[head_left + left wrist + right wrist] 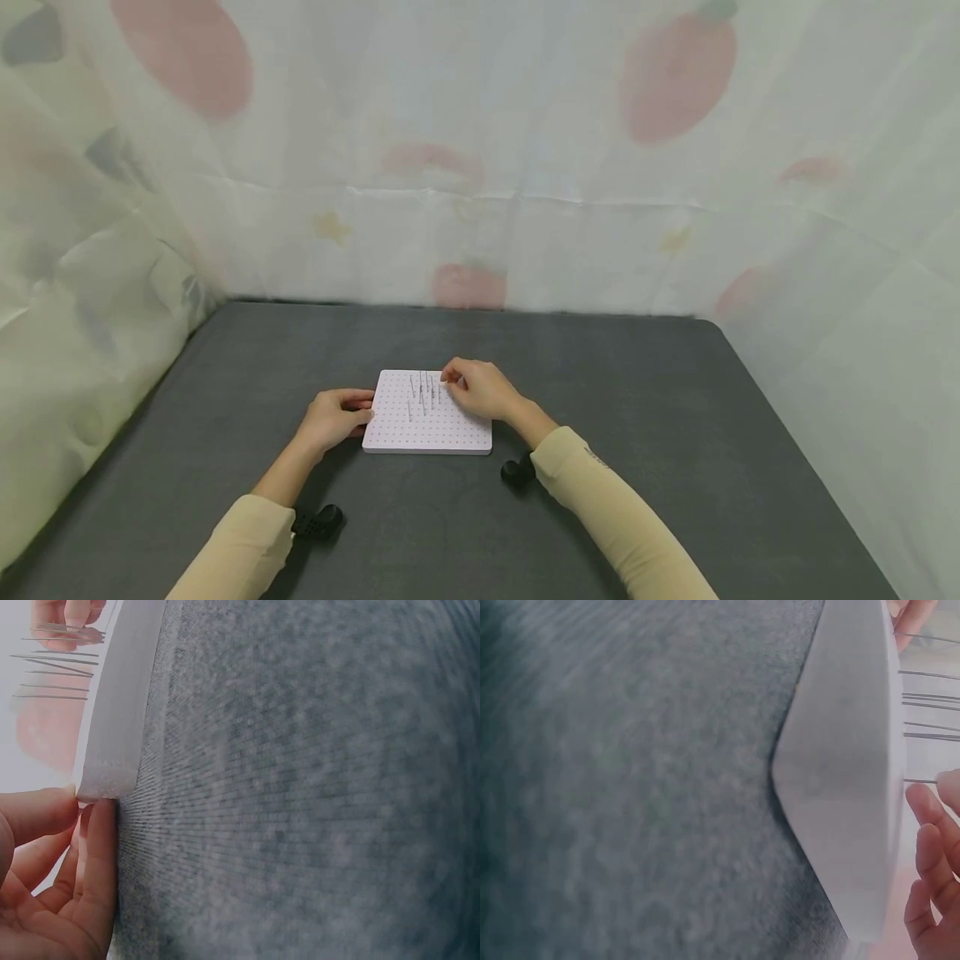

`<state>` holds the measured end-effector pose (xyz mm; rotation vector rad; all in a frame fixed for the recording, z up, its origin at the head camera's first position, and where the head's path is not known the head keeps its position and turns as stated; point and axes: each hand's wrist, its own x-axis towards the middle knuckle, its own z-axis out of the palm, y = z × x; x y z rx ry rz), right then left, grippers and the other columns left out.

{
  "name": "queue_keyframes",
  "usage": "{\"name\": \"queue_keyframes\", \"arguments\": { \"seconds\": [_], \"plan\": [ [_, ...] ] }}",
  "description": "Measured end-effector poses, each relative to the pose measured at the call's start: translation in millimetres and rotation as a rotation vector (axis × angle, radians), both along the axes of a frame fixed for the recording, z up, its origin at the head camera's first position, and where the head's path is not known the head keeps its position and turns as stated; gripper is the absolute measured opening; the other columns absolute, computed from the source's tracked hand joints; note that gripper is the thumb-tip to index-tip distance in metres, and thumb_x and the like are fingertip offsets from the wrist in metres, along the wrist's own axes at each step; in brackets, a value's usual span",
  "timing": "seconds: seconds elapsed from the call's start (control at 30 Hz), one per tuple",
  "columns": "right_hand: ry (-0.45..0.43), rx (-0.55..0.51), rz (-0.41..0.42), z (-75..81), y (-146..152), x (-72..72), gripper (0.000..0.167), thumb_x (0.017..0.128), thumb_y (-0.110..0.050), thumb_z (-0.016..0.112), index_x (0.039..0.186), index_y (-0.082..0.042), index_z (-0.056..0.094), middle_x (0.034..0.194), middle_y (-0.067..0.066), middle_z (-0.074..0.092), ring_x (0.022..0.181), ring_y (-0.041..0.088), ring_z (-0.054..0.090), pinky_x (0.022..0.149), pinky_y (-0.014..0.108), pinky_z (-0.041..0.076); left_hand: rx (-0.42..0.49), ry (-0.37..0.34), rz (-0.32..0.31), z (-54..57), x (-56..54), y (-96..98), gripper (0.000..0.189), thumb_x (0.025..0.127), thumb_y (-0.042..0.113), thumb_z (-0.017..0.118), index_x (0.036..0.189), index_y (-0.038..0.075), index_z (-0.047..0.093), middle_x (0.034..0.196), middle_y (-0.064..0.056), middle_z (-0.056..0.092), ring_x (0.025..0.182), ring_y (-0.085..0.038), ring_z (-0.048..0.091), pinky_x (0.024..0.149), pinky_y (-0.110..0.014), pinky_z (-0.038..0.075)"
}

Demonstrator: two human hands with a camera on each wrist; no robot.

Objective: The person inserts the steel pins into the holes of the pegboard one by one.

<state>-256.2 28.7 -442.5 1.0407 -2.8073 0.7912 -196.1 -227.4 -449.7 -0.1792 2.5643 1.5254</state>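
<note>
A white, square board (450,435) with rows of small holes lies flat on the table, in the middle of the head view. Several thin metal pins (52,697) stand up from its top, some slightly tilted. My left hand (330,419) grips the board's left edge, thumb at the upper rim and fingers against the side. Over the board's back right part, my right hand (482,390) pinches one thin metal pin (921,781) between thumb and index finger. That pin's lower end meets the board; its upper end is hidden by the fingers.
The dark grey table (600,375) extends around the board. A pale curtain (525,167) with faded fruit prints hangs behind it and along both sides. Black wrist devices (322,522) sit at both sleeve cuffs.
</note>
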Motion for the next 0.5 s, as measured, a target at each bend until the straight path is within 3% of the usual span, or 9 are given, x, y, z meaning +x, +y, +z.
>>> {"name": "queue_keyframes", "arguments": {
  "seconds": [0.3, 0.5],
  "plan": [
    [-0.024, 0.018, 0.009, 17.0, 14, 6.1, 0.021, 0.092, -0.02, 0.054, 0.111, -0.014, 0.06, 0.098, -0.004, 0.063, 0.076, 0.007, 0.053, 0.065, 0.02, 0.046, 0.037, 0.031, -0.029, -3.4, 2.3, -8.7, 0.036, 0.087, 0.006, 0.06, 0.122, -0.003, 0.057, 0.106, -0.018, 0.06, 0.083, -0.015, 0.062, 0.067, -0.029, 0.057],
    [-0.003, -0.003, 0.002, 32.0, 43, 13.3, 0.022, 0.093, -0.02, 0.053, 0.112, -0.011, 0.06, 0.102, -0.003, 0.063, 0.085, 0.008, 0.056, 0.073, 0.025, 0.049, -0.034, 0.073, -0.108, 7.2, 7.2, -16.9, 0.035, 0.09, 0.011, 0.058, 0.122, -0.002, 0.057, 0.113, -0.022, 0.06, 0.087, -0.021, 0.064, 0.066, -0.03, 0.056]
  ]
}}
